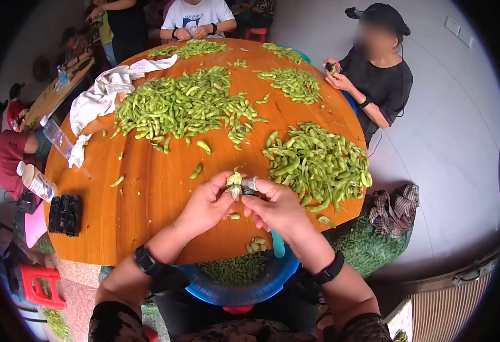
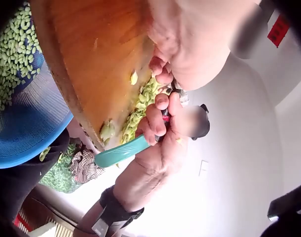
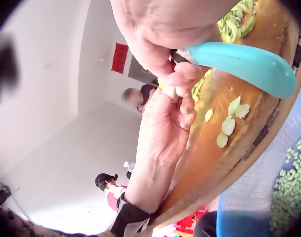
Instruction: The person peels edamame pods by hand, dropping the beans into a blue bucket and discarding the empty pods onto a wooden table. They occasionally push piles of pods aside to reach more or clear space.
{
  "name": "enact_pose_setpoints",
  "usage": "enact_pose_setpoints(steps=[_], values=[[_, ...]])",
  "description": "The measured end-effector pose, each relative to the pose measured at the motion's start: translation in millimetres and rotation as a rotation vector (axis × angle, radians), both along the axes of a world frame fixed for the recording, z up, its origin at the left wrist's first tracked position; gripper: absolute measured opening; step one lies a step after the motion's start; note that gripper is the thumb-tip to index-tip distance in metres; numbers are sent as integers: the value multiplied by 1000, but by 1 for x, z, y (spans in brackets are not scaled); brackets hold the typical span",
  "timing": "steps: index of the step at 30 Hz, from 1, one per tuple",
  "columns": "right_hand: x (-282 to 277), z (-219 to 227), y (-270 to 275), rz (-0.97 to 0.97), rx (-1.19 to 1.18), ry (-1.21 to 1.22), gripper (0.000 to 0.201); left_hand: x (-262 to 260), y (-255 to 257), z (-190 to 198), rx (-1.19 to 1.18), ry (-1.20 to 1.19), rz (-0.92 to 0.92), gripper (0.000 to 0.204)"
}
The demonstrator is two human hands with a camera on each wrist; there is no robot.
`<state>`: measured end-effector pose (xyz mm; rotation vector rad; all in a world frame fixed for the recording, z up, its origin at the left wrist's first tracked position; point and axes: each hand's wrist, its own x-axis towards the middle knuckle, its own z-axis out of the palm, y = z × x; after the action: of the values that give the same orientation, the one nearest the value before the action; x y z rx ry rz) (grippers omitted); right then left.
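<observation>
While the left hand (image 1: 204, 206) pinches a pod (image 1: 234, 181), the right hand (image 1: 278, 210) (gripping a teal-handled tool (image 1: 278, 244)) meets it from the right.

The head view is evenly and brightly lit, soft daylight with only faint shadows under the hands on the wooden surface (image 1: 147, 188). Strong fisheye bending curves the edges, and a black vignette fills all four corners. Pale floor at upper right is nearly washed out (little detail survives there). Both wrist views are overexposed against white walls, with close skin blurred and soft; their dark corners fall out of focus.
</observation>
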<state>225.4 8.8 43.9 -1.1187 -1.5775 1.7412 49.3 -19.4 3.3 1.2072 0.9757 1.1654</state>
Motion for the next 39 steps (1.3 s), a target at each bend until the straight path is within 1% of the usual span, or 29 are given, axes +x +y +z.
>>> enact_pose_setpoints(steps=[1, 2, 4, 5, 7, 8, 10, 11, 12, 13, 14, 16, 17, 19, 20, 21, 23, 24, 25, 26, 27, 29, 31, 33, 35, 36, 37, 38, 39], values=[[-1, -1, -1, 1, 0, 0, 19, 2, -1, 2, 19, 84, 44, 30], [-3, -4, -3, -6, 23, -4, 21, 2, 0, -2, 18, 84, 45, 30], [-7, -7, -9, -12, 44, -8, 23, 2, 2, -12, 439, 403, 180, 28], [-11, -7, -13, -33, 70, -3, 24, 2, 1, -13, 437, 404, 183, 28], [-13, -8, -15, -54, 96, 6, 26, 3, 0, -11, 223, 525, 296, 27], [-13, -12, -13, -36, 118, 4, 25, 3, -1, -11, 223, 527, 297, 27], [-10, -18, -7, -22, 144, 3, 24, 5, -1, -11, 341, 477, 297, 26], [-6, -19, -1, -58, 78, -24, 23, 6, -4, -7, 343, 477, 297, 26], [-1, -18, 4, -92, 13, -52, 21, 7, -11, 0, 240, 587, 257, 26], [8, -17, 9, -126, 37, -38, 18, 8, -17, 4, 136, 696, 217, 26], [18, -15, 15, -164, 54, -40, 17, 9, -21, 2, 136, 696, 221, 26], [41, -17, 27, -208, 21, 0, 15, 10, -32, -1, 473, 984, 114, 19], [51, -21, 33, -215, -29, 44, 13, 12, -38, 0, 473, 991, 122, 19], [57, -17, 32, -216, -19, 50, 13, 19, -49, 8, 540, 1047, 108, 14], [59, -20, 31, -174, -25, 31, 13, 16, -51, 13, 582, 1064, 45, 12], [60, -22, 30, -135, -32, 12, 13, 13, -49, 19, 583, 1072, 49, 12], [56, -18, 20, -105, 9, -40, 14, 3, -41, 32, 483, 1135, 149, 17], [53, -19, 17, -71, 42, -51, 14, -4, -30, 27, 497, 1173, 340, 22], [51, -19, 15, -38, 76, -62, 14, -11, -18, 27, 364, 1294, 486, 23], [48, -15, 12, -6, 80, -84, 16, -23, -5, 19, 419, 1366, 591, 22], [46, -13, 12, -4, 84, -81, 16, -35, 6, 9, 421, 1368, 595, 22], [42, -9, 10, 47, 34, -90, 17, -51, 19, -5, 241, 1368, 509, 25], [36, -2, 10, 57, 21, -109, 13, -50, 18, 0, 310, 1334, 490, 24], [30, -4, 10, 70, -51, -21, 9, -40, 14, 6, 382, 1298, 460, 23], [21, -9, 10, 52, -66, -9, 10, -18, 5, 12, 263, 836, 402, 16], [17, -11, 11, 40, -106, 25, 11, -3, 2, 13, 210, 565, 324, 18], [16, -15, 11, 36, -149, 58, 12, 3, 1, 13, 213, 562, 321, 18], [16, -19, 11, 30, -156, 101, 25, 7, 1, 13, 226, 554, 267, 23], [16, -20, 11, 29, -155, 98, 25, 9, 0, 12, 238, 545, 214, 28]])
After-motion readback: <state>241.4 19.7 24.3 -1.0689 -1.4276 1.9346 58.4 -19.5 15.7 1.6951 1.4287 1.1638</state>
